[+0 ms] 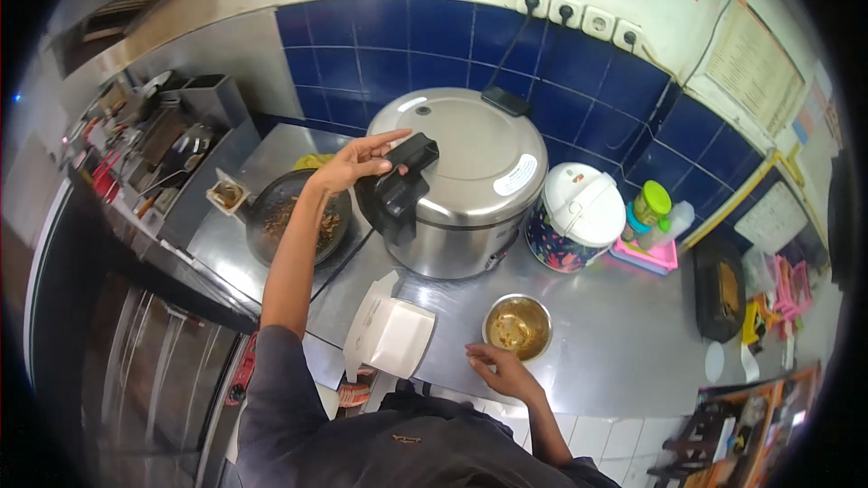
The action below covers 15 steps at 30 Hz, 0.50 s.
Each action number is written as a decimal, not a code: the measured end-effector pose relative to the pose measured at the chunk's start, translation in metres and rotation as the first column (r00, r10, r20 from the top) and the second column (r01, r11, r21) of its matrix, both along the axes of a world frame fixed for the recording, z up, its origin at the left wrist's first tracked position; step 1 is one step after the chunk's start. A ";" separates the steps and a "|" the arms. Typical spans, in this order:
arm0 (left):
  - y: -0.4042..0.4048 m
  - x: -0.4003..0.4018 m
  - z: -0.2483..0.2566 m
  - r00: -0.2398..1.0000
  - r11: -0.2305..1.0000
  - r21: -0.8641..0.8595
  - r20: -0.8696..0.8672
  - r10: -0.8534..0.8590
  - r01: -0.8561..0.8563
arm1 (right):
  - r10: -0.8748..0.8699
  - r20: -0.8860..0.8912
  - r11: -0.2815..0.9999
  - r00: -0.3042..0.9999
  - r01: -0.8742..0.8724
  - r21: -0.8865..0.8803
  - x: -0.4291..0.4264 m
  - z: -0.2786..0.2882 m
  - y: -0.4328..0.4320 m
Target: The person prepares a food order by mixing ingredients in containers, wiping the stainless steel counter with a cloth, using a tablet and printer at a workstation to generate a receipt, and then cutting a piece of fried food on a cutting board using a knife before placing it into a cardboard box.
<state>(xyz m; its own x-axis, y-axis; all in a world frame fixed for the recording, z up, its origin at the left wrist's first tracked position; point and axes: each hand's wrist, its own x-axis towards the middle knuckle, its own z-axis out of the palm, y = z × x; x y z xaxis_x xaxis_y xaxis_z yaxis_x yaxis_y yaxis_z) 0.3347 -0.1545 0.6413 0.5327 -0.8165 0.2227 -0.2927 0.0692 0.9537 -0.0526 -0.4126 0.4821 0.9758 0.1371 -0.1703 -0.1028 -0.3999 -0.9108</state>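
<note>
My left hand (359,161) is at the black handle (405,159) of a large steel rice cooker (468,149), thumb and fingers beside the handle; how firmly they touch it cannot be told. The cooker's lid is down. My right hand (498,369) hovers over the steel counter's front edge, beside a metal bowl (519,327) with brown residue inside, its fingers loosely bent and holding nothing. Between my hands stands a white paper food box (400,339) with its flap out to the left. Behind my left forearm is a dark pan (278,217) of chopped brown food.
Right of the cooker stands a white-lidded patterned bucket (576,217), then a pink tray (658,254) with small containers. A black case (719,291) lies further right. A small paper tray (227,195) sits left of the pan. Power cords run to wall sockets (598,22).
</note>
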 end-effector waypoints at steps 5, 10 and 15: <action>-0.017 -0.007 0.033 1.000 0.985 -0.170 0.007 -0.016 0.017 | -0.106 0.208 0.975 0.972 0.142 -0.168 0.030 0.048 0.007; -0.053 0.030 0.150 0.958 0.997 -0.072 0.284 0.029 -0.009 | -0.020 0.505 0.949 0.863 0.175 -0.261 0.120 0.145 0.026; -0.099 0.077 0.209 0.840 0.992 -0.048 0.527 0.125 -0.117 | 0.160 0.603 0.862 0.782 0.187 -0.472 0.283 0.171 0.004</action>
<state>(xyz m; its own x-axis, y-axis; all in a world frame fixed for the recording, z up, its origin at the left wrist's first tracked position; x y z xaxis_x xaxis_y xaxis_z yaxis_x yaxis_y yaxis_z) 0.4115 -0.2532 0.8499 0.4258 -0.7480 0.5090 -0.7586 0.0114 0.6514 0.2307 -0.4091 0.6527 0.8898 0.1926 0.4136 0.3866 -0.7997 -0.4594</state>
